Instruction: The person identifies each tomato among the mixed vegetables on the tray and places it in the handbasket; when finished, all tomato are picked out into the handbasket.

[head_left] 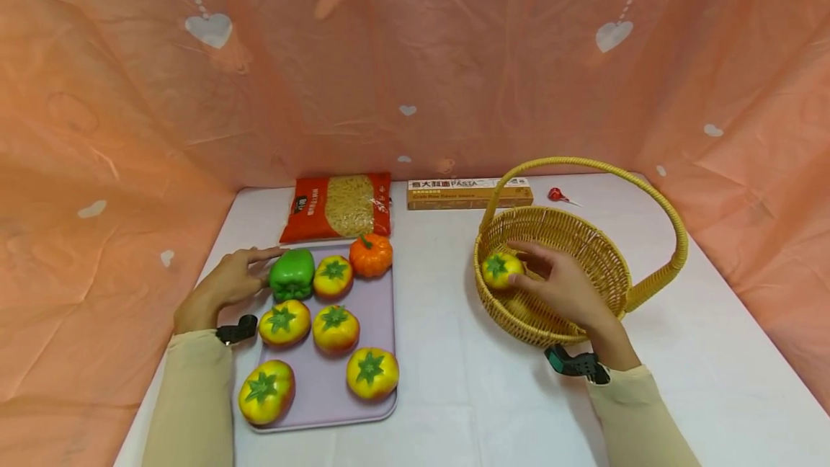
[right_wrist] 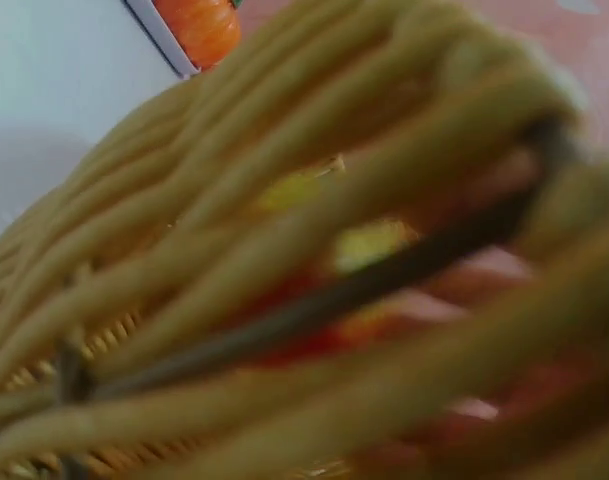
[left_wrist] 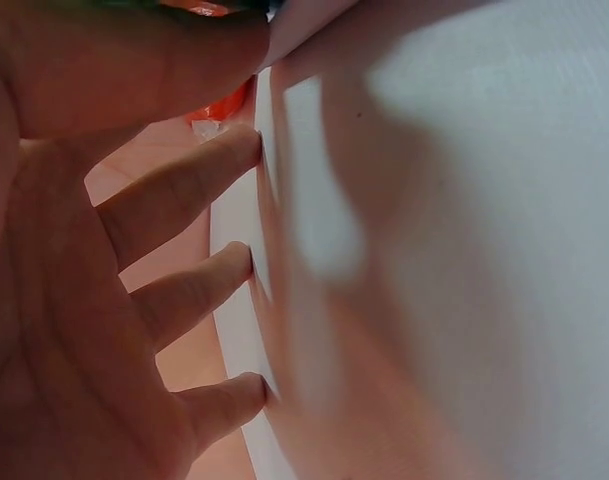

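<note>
My right hand (head_left: 560, 283) reaches inside the yellow wicker basket (head_left: 616, 265). Its thumb and fingers hold the right side of a yellow-red persimmon (head_left: 499, 270) by the basket's left wall. Through the weave, the right wrist view shows only blurred parts of that persimmon (right_wrist: 369, 245) and the fingers. My left hand (head_left: 227, 283) rests at the lilac tray's (head_left: 324, 409) left edge, beside a green bell pepper (head_left: 293, 276). In the left wrist view its fingers are spread, several fingertips (left_wrist: 246, 145) touching the white table; whether the thumb touches the pepper is hidden.
Several more persimmons (head_left: 336, 328) and a small orange pumpkin (head_left: 371, 256) lie on the tray. Behind stand a red pasta bag (head_left: 344, 206), a long pasta box (head_left: 447, 195) and a red lollipop (head_left: 556, 194). The basket's tall handle (head_left: 671, 236) arches over its right side.
</note>
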{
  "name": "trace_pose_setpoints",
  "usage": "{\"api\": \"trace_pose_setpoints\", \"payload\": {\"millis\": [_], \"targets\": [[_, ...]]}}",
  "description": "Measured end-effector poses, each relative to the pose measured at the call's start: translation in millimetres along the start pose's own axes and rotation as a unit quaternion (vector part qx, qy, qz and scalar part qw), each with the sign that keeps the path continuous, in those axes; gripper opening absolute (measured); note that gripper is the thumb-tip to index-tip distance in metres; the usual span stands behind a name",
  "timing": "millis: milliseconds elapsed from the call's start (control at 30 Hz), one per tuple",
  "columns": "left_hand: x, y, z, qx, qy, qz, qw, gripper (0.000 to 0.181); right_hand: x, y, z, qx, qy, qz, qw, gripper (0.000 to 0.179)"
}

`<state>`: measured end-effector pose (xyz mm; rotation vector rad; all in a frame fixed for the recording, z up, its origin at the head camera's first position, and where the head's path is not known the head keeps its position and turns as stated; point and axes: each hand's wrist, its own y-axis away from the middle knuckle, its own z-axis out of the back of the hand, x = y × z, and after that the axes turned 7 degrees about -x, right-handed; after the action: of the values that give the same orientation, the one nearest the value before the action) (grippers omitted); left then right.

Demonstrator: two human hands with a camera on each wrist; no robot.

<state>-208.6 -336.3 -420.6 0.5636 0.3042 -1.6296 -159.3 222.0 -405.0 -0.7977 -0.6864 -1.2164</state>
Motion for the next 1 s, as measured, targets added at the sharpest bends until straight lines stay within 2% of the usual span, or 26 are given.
{"api": "trace_pose_setpoints", "payload": {"millis": [67, 167, 267, 367, 433, 567, 667, 833, 1000], "targets": [[0.0, -0.4, -0.2, -0.002, -0.001, -0.004, 1.0000, 0.065, 2, 2.6, 1, -0.012, 0.029, 0.003, 0.9995, 0.058], [1.1, -1.1, 0.1, -0.009, -0.008, -0.010, 0.9999, 0.064, 7, 7.3, 3, -0.034, 0.040, 0.016, 0.9985, 0.060], [2.7, -2.0, 0.3, -0.014, -0.011, -0.016, 0.9997, 0.065, 14, 11.1, 5, -0.038, 0.002, 0.048, 0.9982, 0.060], [4.7, -3.8, 0.1, -0.017, -0.008, -0.026, 0.9995, 0.067, 22, 15.8, 4, -0.013, -0.076, 0.083, 0.9936, 0.063], [5.1, -4.4, -0.1, -0.018, -0.005, -0.029, 0.9994, 0.070, 26, 18.5, 2, 0.014, -0.142, 0.105, 0.9841, 0.066], [3.7, -4.7, 0.1, -0.013, -0.008, -0.019, 0.9997, 0.068, 30, 21.5, -13, 0.060, -0.270, 0.171, 0.9455, 0.063], [3.3, -4.8, 0.5, -0.012, -0.008, -0.019, 0.9997, 0.069, 32, 23.7, -30, 0.089, -0.314, 0.194, 0.9252, 0.059], [4.1, -4.7, 0.8, -0.014, -0.004, -0.027, 0.9995, 0.071, 38, 27.8, -63, 0.145, -0.297, 0.154, 0.9312, 0.057], [3.9, -4.2, 0.9, -0.016, -0.003, -0.031, 0.9994, 0.070, 39, 28.5, -94, 0.207, -0.268, 0.121, 0.9332, 0.060]]}}
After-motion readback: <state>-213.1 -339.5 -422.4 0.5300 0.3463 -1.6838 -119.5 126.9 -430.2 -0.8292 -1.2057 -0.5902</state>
